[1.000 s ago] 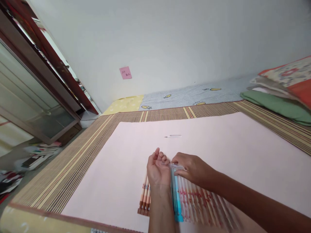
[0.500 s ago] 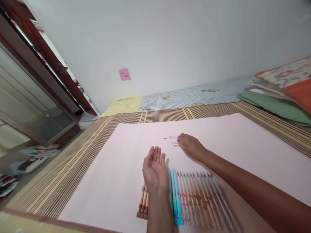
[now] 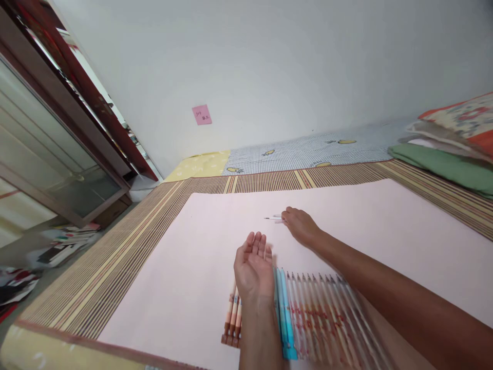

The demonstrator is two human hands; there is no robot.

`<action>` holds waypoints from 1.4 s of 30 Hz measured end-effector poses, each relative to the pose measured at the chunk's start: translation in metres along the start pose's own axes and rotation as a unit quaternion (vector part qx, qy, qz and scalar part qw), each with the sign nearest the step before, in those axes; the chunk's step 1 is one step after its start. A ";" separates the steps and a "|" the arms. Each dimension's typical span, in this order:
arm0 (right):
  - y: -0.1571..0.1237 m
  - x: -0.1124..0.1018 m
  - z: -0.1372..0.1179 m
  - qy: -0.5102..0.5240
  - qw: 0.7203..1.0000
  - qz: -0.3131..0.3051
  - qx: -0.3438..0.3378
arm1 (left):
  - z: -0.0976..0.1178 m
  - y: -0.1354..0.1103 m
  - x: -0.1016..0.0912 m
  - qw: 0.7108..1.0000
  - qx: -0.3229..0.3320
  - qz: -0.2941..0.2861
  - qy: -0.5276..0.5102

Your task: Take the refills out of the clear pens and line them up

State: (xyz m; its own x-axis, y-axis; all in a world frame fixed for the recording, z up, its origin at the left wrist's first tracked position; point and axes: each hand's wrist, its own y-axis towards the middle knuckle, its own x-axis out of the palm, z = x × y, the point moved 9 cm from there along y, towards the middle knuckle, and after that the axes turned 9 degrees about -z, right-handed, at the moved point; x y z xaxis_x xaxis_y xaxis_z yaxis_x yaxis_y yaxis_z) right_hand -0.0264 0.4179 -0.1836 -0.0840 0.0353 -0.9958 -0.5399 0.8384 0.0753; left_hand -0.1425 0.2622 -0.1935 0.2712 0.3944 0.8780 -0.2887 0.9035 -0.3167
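My right hand (image 3: 299, 226) rests over the pale pink sheet (image 3: 173, 277), its fingers closed on the end of a thin white pen refill (image 3: 272, 218). The refill's dark tip points left, and other slim pieces beside it are partly hidden by my fingers. My left hand (image 3: 254, 264) is palm up, fingers stretched out and slightly curled, with nothing in it. Beneath and beside its wrist lie peach-and-brown pens (image 3: 231, 321) and light blue pens (image 3: 285, 318). Several clear pens (image 3: 318, 313) with red markings line up to their right, points away from me.
The sheet lies on a striped mat (image 3: 115, 246). Behind it runs a checked cloth (image 3: 292, 154) along the white wall, which bears a pink note (image 3: 202, 114). Folded green fabric (image 3: 431, 162) and a patterned cushion (image 3: 462, 121) are at right. A glass-panelled door (image 3: 57, 149) stands at left.
The view has shifted a little, so most things sit farther right. Relative to the sheet, my right hand has moved slightly left, and the slim pieces by its fingers are closer together. My left hand stays open.
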 end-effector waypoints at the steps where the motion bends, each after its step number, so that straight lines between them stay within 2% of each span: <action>1: 0.001 0.001 0.000 -0.001 1.000 0.001 0.000 | -0.001 0.000 0.000 1.000 -0.001 0.001 -0.002; 10: 0.001 -0.003 0.000 0.010 1.000 0.022 0.020 | -0.005 -0.001 0.002 1.000 -0.014 0.007 -0.014; 13: 0.001 -0.006 0.003 0.045 0.998 0.028 0.029 | -0.005 -0.001 0.001 1.000 -0.013 0.011 -0.014; 25: 0.008 -0.001 0.008 0.100 0.994 0.020 0.027 | -0.007 0.000 0.000 1.000 -0.021 0.017 -0.015; 28: 0.003 -0.005 0.017 0.120 0.991 0.046 0.035 | -0.007 0.000 -0.001 0.999 -0.022 0.019 -0.016; 31: -0.004 -0.009 0.037 0.152 0.983 0.075 0.074 | -0.007 0.000 -0.002 0.999 -0.024 0.020 -0.017; 34: -0.012 -0.004 0.053 0.165 0.979 0.058 0.107 | -0.008 0.000 -0.002 0.999 -0.027 0.019 -0.016; 42: -0.020 0.007 0.047 0.169 0.978 0.044 0.113 | -0.010 0.000 -0.003 0.999 -0.029 0.025 -0.009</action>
State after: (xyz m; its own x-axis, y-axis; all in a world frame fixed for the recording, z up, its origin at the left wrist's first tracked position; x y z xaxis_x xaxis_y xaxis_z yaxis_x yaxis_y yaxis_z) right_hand 0.0227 0.4270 -0.1944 -0.4138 -0.0374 -0.9096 -0.3221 0.9406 0.1078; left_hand -0.1343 0.2624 -0.1995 0.2403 0.4371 0.8667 -0.2468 0.8911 -0.3809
